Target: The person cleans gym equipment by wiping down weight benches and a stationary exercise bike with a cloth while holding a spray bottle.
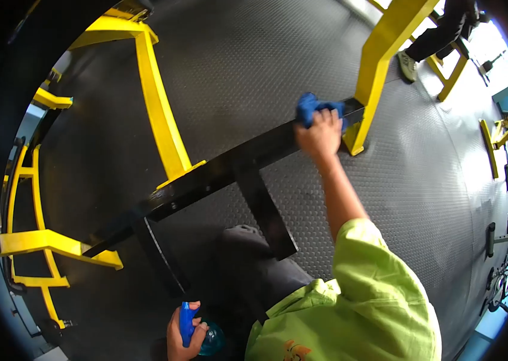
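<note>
My right hand (321,133) presses a blue cloth (308,108) onto the black metal beam (266,144), close to where it meets a yellow upright (376,60). Its fingers are spread over the cloth, which is bunched beneath them. Low in the view, my left hand (183,337) is wrapped round a spray bottle with a blue trigger head (186,323) and a teal see-through body (212,338). That bottle is near the lower end of a black strut (161,256), apart from the beam.
A second black strut (266,213) juts from the beam toward my legs. Yellow frame legs (161,102) and another yellow frame (43,240) stand to the left. At the upper right is another person's shoe (408,66). Dark textured flooring (422,198) lies around.
</note>
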### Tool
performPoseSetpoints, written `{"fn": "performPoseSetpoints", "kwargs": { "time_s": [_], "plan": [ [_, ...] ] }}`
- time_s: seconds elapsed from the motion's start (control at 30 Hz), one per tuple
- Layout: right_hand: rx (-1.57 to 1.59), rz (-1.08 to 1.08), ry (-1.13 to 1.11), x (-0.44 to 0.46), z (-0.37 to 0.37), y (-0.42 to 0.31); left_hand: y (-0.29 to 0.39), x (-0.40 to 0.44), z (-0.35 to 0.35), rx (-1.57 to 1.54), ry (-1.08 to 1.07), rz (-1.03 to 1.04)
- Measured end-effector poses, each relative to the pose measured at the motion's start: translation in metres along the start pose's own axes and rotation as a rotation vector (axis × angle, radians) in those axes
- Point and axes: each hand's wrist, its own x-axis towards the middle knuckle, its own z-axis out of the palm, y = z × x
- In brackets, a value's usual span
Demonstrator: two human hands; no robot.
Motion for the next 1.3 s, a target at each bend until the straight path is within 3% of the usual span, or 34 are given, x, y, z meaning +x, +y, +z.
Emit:
{"fn": "performPoseSetpoints", "kwargs": {
  "time_s": [0.03, 0.07, 0.1, 0.13, 0.2, 0.27, 0.3, 0.33, 0.4, 0.47, 0.5, 0.57, 0.6, 0.63, 0.67, 0.7, 0.73, 0.8, 0.9, 1.03, 1.07, 1.13, 1.2, 1.27, 1.3],
  "plan": [
    [0.100, 0.039, -0.047, -0.017, 0.005, -0.019, 0.002, 0.008, 0.007, 0.078, -0.032, 0.033],
    [0.028, -0.023, -0.132, -0.032, -0.009, -0.050, 0.006, 0.016, 0.012, 0.162, -0.062, 0.067],
    [0.164, -0.164, -0.115, -0.058, -0.015, -0.068, 0.011, 0.025, 0.018, 0.161, -0.073, 0.082],
    [0.224, -0.173, -0.157, -0.077, -0.006, -0.082, 0.016, 0.030, 0.024, 0.134, -0.089, 0.085],
    [0.312, -0.154, -0.116, -0.070, 0.003, -0.058, 0.024, 0.029, 0.026, 0.118, -0.098, 0.079],
    [0.200, -0.060, 0.151, -0.044, 0.035, -0.002, 0.035, 0.023, 0.019, -0.004, -0.102, 0.032],
    [-0.029, -0.210, 0.220, -0.023, 0.024, 0.031, 0.035, 0.019, 0.015, 0.000, -0.092, 0.025],
    [-0.121, -0.041, 0.102, -0.001, 0.021, 0.056, 0.031, 0.013, 0.010, -0.006, -0.075, 0.017],
    [0.209, 0.570, 0.231, 0.033, 0.017, 0.065, 0.014, 0.002, -0.003, -0.009, -0.060, 0.001],
    [0.267, 0.556, 0.364, 0.040, 0.054, 0.083, -0.014, -0.005, -0.015, -0.031, -0.131, -0.081],
    [0.417, 0.538, 0.480, 0.029, 0.064, 0.068, -0.016, -0.006, -0.013, -0.037, -0.139, -0.072],
    [0.604, 0.371, 0.456, -0.015, 0.062, 0.012, -0.015, -0.001, -0.010, -0.116, -0.169, -0.071],
    [0.702, 0.356, 0.387, -0.044, 0.072, -0.019, -0.009, 0.002, -0.007, -0.112, -0.170, -0.068],
    [0.758, 0.418, 0.156, -0.073, 0.047, -0.061, 0.000, 0.005, -0.003, -0.048, -0.163, -0.047],
    [1.019, 0.367, 0.091, -0.102, 0.052, -0.083, 0.008, 0.007, 0.000, 0.017, -0.157, -0.031],
    [0.935, 0.369, -0.217, -0.116, 0.043, -0.088, 0.013, 0.010, -0.002, 0.054, -0.184, -0.044],
    [1.080, 0.397, -0.296, -0.107, 0.028, -0.087, 0.012, 0.011, -0.006, 0.058, -0.187, -0.047],
    [0.985, 0.399, -0.524, -0.089, -0.009, -0.086, 0.004, 0.017, -0.011, -0.047, -0.251, -0.093],
    [0.936, 0.266, -0.706, -0.087, 0.004, -0.064, -0.002, 0.027, -0.004, 0.026, -0.258, 0.021],
    [0.917, 0.365, -0.106, -0.073, 0.068, -0.042, -0.004, 0.021, -0.011, 0.045, -0.207, 0.084],
    [0.652, 0.388, -0.121, -0.053, 0.108, -0.010, 0.000, 0.013, -0.014, 0.051, -0.194, 0.067],
    [0.617, 0.637, 0.117, -0.003, 0.076, 0.021, 0.010, -0.001, -0.019, -0.010, -0.157, -0.070],
    [0.506, 0.674, 0.389, 0.029, 0.064, 0.058, -0.005, -0.013, -0.024, -0.019, -0.140, -0.063],
    [0.708, 0.841, 0.383, 0.046, 0.054, 0.090, -0.013, -0.022, -0.018, 0.030, -0.051, 0.033],
    [0.722, 0.824, 0.438, 0.053, 0.071, 0.118, -0.016, -0.022, -0.024, 0.011, -0.116, -0.106]
  ]
}}
